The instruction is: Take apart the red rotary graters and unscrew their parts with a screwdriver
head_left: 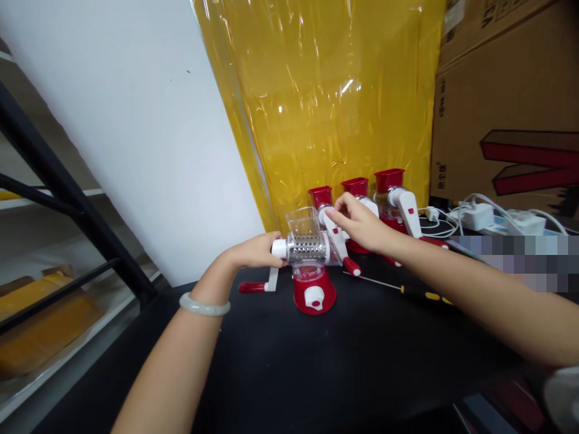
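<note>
The left hand (256,250) (a pale bangle (204,305) on its wrist) has its fingers clenched around the white end of the drum (307,248). The drum lies crosswise in the rotary grater (312,265), which stands on its red base near the back edge of the desk (316,374). At the drum's other end, the right hand (359,226) has its fingers pinched on the hub of the crank handle (337,241), whose red knob hangs down and to the right.

In my judgement this work goes best with the left grip firm and level, so the drum cannot spin or slide while the right hand works at the hub. Pressure should run straight along the drum's axis, since a sideways push could tip the grater off its base.

A loose crank (260,285) lies on the desk just left of the base.

On the far left stands a rack (54,181) with black braces, then a white wall (136,120). The desk top is black and matte. A screwdriver (420,294) lies to the right of the grater, and three more graters (389,199) stand in a row behind it. Behind them hangs a yellow plastic sheet (325,90). On the right are cardboard boxes (506,120) and white chargers (479,216) with their cables.
</note>
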The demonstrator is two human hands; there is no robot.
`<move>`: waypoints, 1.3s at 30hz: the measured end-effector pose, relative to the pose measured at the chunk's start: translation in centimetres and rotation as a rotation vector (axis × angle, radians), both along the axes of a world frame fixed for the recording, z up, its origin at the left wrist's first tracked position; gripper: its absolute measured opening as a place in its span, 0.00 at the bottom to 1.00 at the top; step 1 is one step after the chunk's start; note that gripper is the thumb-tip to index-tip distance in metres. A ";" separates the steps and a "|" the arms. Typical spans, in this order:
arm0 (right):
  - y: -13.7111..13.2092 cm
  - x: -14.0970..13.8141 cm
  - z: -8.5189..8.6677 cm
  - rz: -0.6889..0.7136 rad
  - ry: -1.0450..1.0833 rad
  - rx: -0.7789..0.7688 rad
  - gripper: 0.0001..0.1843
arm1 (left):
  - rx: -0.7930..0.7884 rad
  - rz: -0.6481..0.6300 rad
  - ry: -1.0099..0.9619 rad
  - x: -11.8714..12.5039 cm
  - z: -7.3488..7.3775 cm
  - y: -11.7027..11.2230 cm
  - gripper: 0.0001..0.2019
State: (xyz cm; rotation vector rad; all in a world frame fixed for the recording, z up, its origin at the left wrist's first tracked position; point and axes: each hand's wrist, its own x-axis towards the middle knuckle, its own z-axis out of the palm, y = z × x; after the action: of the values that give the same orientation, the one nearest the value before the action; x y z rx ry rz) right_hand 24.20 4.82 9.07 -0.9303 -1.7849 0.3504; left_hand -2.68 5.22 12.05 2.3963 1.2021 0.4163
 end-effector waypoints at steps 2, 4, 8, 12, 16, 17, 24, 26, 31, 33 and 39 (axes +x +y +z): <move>-0.8 0.4 -2.2 0.098 0.101 -0.114 0.21 | -0.001 0.035 -0.043 -0.3 -1.1 -0.4 0.18; -1.6 0.1 -4.1 0.207 0.262 -0.269 0.23 | 0.029 0.099 -0.142 -0.3 -2.5 -0.9 0.17; -2.2 -1.4 -5.8 0.372 0.432 -0.541 0.23 | 0.054 0.196 -0.451 0.6 -5.4 -1.7 0.14; -1.3 -2.7 -5.5 0.634 0.458 -0.549 0.25 | 0.060 0.309 -0.656 1.6 -7.3 -2.1 0.15; 0.1 -3.2 -5.4 0.687 0.460 -0.594 0.28 | 0.156 0.378 -0.626 1.7 -8.0 -1.8 0.13; 0.3 -3.2 -5.4 0.697 0.464 -0.598 0.28 | 0.179 0.386 -0.617 1.7 -8.1 -1.7 0.12; 0.4 -3.3 -6.1 0.683 0.470 -0.508 0.27 | 0.098 0.284 -0.598 1.1 -7.6 -1.1 0.13; 0.3 -3.3 -6.3 0.679 0.464 -0.471 0.27 | 0.062 0.265 -0.616 1.1 -7.5 -1.2 0.14; 0.3 -3.4 -6.6 0.679 0.486 -0.470 0.28 | 0.060 0.318 -0.712 1.6 -8.1 -1.3 0.14; 0.2 -3.5 -6.6 0.666 0.487 -0.461 0.27 | 0.088 0.339 -0.751 1.9 -8.6 -1.2 0.13; 0.1 -3.5 -6.7 0.649 0.478 -0.415 0.25 | 0.182 0.336 -0.694 1.5 -8.7 -1.2 0.13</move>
State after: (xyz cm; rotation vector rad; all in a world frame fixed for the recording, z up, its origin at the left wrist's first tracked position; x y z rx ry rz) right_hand 20.68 4.94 2.42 -0.4473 -1.5398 1.2824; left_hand -1.14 4.01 3.40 1.8965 1.2457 1.3763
